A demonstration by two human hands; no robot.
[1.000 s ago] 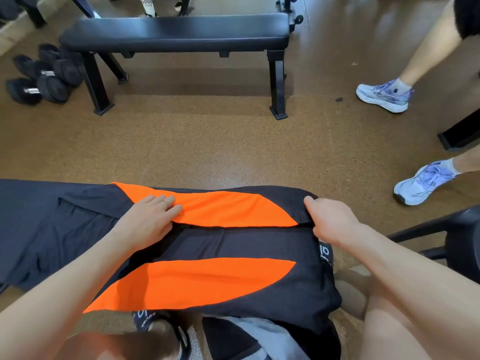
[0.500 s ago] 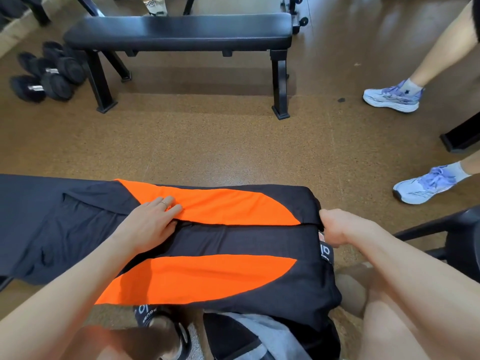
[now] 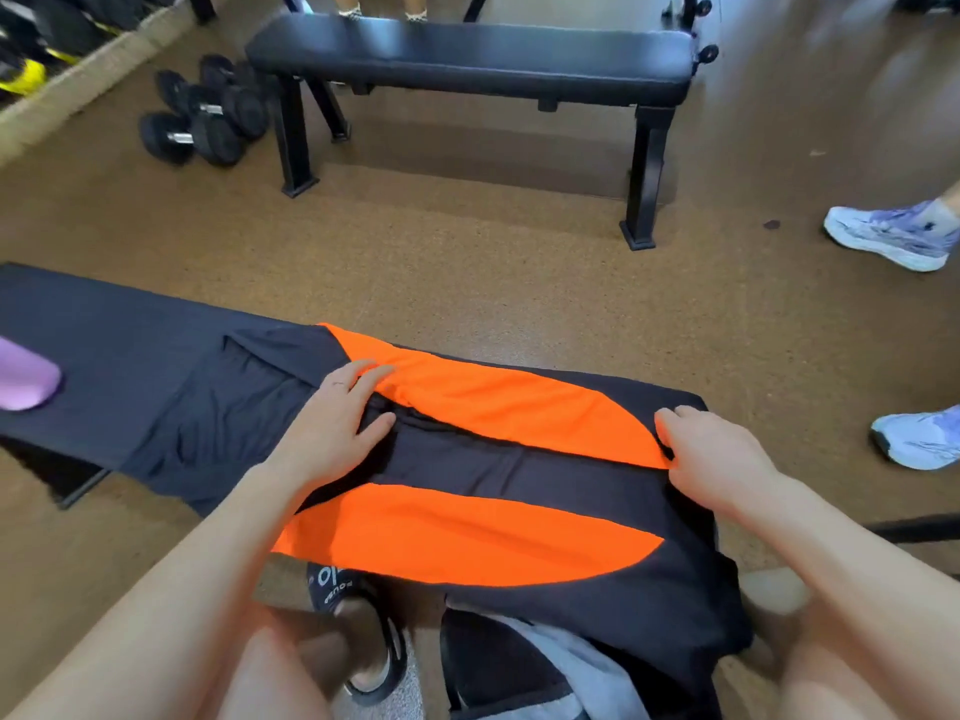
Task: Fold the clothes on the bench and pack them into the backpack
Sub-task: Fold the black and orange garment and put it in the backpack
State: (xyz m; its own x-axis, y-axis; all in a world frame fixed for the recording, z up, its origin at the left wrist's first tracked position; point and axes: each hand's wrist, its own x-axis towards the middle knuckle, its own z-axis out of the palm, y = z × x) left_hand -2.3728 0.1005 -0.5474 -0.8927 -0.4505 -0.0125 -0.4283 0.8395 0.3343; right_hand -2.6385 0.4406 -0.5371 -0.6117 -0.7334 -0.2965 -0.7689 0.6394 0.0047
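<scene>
Garment (image 3: 467, 470) black-orange on bench (image 3: 104, 335) | left hand (image 3: 332, 433) fingers flat | right hand (image 3: 717, 454) fingers pinching hem | print unreadable

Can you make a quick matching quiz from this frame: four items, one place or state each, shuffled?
Items:
1. left hand
2. right hand
3. dumbbells
4. purple object

States:
A. on the floor beside the far bench
B. lies on the near bench, at the left edge of the view
C. pinches the right end of the orange-and-black garment
D. rests flat on the garment's middle

Pairs: 1-D, 2-C, 3-A, 4-B
</scene>
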